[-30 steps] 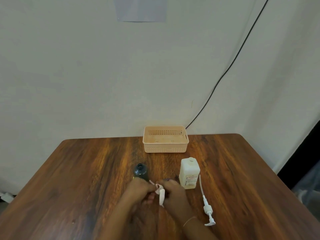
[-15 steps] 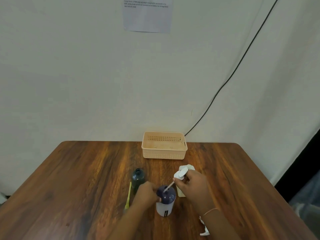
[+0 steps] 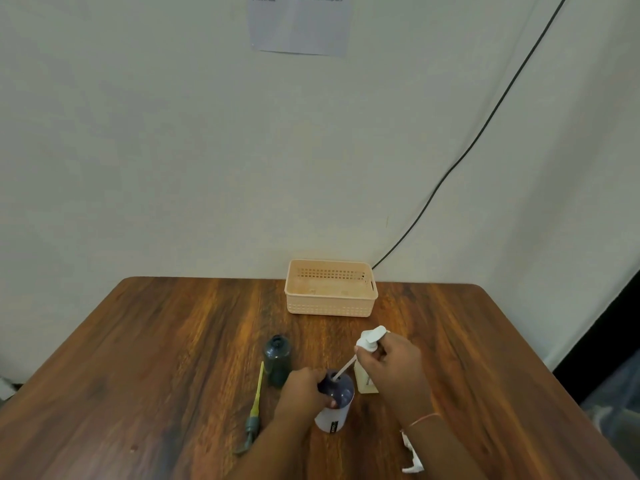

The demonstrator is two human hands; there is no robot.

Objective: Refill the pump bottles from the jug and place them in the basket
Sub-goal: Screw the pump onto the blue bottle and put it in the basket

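Dark-grained wood made up the counter (image 3: 173,341) where a person worked on a purple-topped pump bottle (image 3: 334,401) that stood upright towards the near edge. The left hand (image 3: 304,393) gripped the bottle's shoulder, its fingers curled round the dark upper part. The right hand (image 3: 391,365) pinched a white pump head (image 3: 370,339), held up and to the right of the bottle. The pump's thin dip tube (image 3: 344,368) slanted down, with its tip at the bottle's open mouth. A thin bracelet (image 3: 424,418) circled the right wrist.

A cream bottle (image 3: 363,382) stood just behind the right hand, largely hidden by it. A dark green bottle (image 3: 277,358) stood uncapped just beyond the left hand. A green pump (image 3: 254,410) lay flat on the wood beside it, its tube pointing away from the person. Another white pump (image 3: 412,455) lay beside the right forearm, only partly seen.

A peach plastic basket (image 3: 330,306) sat at the far edge against the pale wall, well apart from the bottles. A black cable (image 3: 485,126) ran down the wall behind it, and a printed sheet (image 3: 299,24) hung above.
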